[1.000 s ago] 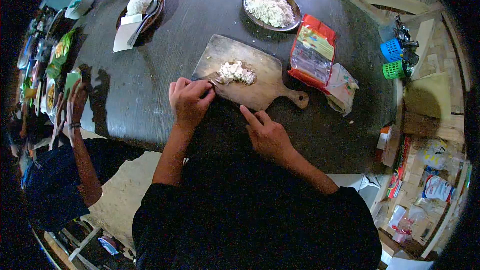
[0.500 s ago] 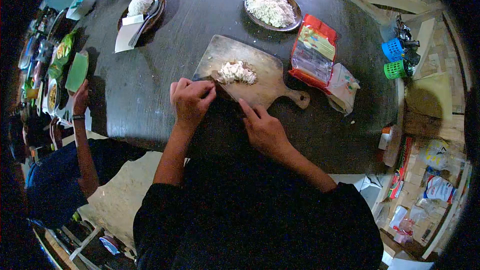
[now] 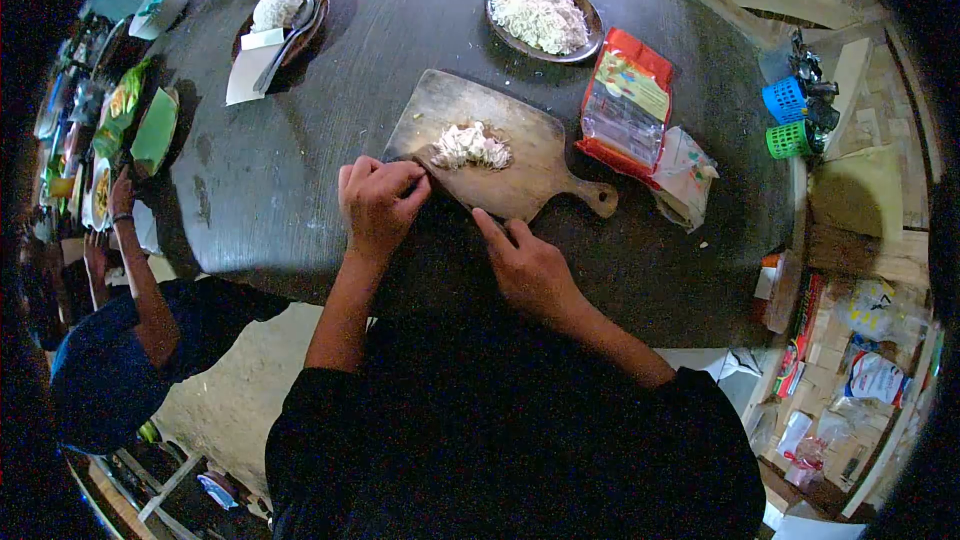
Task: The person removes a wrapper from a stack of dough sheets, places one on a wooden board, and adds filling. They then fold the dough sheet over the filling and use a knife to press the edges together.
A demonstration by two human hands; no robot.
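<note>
A wooden cutting board (image 3: 535,155) lies in front of me with a small heap of pale chopped food (image 3: 472,146) on it. My right hand (image 3: 535,265) is closed around the handle of a knife (image 3: 450,192), its forefinger stretched forward. The dark blade lies along the board's near edge, slanting toward my left hand. My left hand (image 3: 378,202) is closed with thumb and fingers pinched together by the far end of the blade. Whether it grips the blade tip or a small piece of food is hidden.
Behind the board stands a brown dish of white shredded food (image 3: 540,20). A red package (image 3: 628,100) lies right of the board. A plate of rice (image 3: 278,10) with cutlery sits back left. A co-worker's hand (image 3: 122,195) is at far left, near a green-lined dish (image 3: 155,135).
The co-worker's hand has left the green-lined dish and moved left toward another plate. My right hand has shifted slightly left with the knife. My left hand has barely moved.
</note>
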